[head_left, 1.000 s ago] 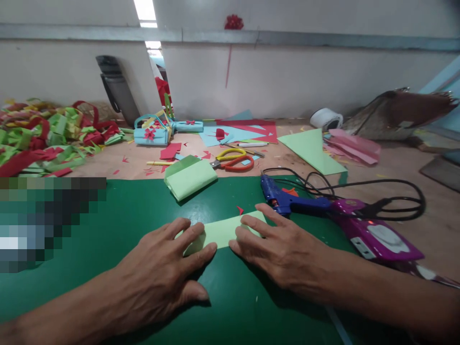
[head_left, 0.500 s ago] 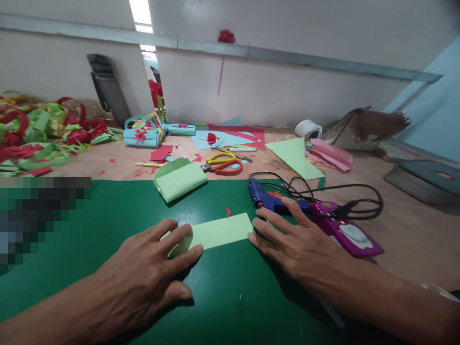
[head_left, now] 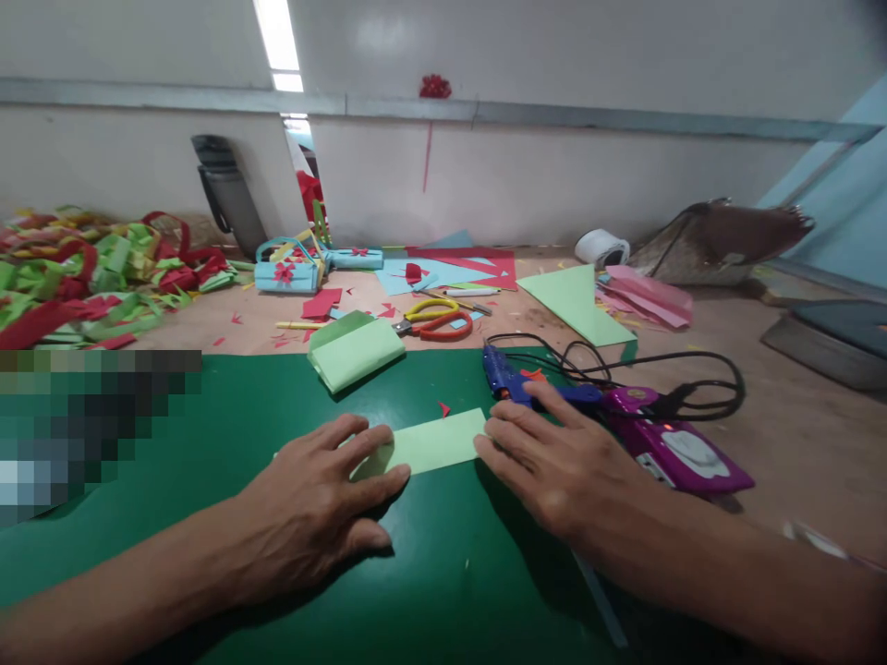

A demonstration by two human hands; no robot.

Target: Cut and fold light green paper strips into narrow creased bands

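The left hand (head_left: 315, 503) lies flat on the green mat (head_left: 208, 443), fingers (head_left: 360, 439) spread and pressing down on the left end of a light green paper strip (head_left: 433, 441). The right hand (head_left: 554, 462) lies flat too, fingers (head_left: 495, 434) open and stretched out, their tips touching the strip's right end. Neither hand grips anything; both only press. The strip lies flat on the mat between the two sets of fingers, its middle bare.

Just beyond the right fingers sits a blue glue gun (head_left: 509, 379), its nozzle pointing away to the left, and beside it, to the right of the hand, a purple tool (head_left: 675, 453) with a black cord (head_left: 679, 374) looped on the desk (head_left: 796, 443). A small red scrap (head_left: 443, 408) lies just past the strip. Farther out from the left fingers, at the mat's far edge, rests a folded green paper (head_left: 355, 351), and beyond that scissors (head_left: 436, 320) with yellow and orange handles. A green sheet (head_left: 575, 305) and pink papers (head_left: 648, 297) lie well beyond the right fingers, near a white tape roll (head_left: 601, 247). Far off to the left of the left fingers is a heap of red and green strips (head_left: 90, 277), with a small blue paper basket (head_left: 285, 265) by the wall.
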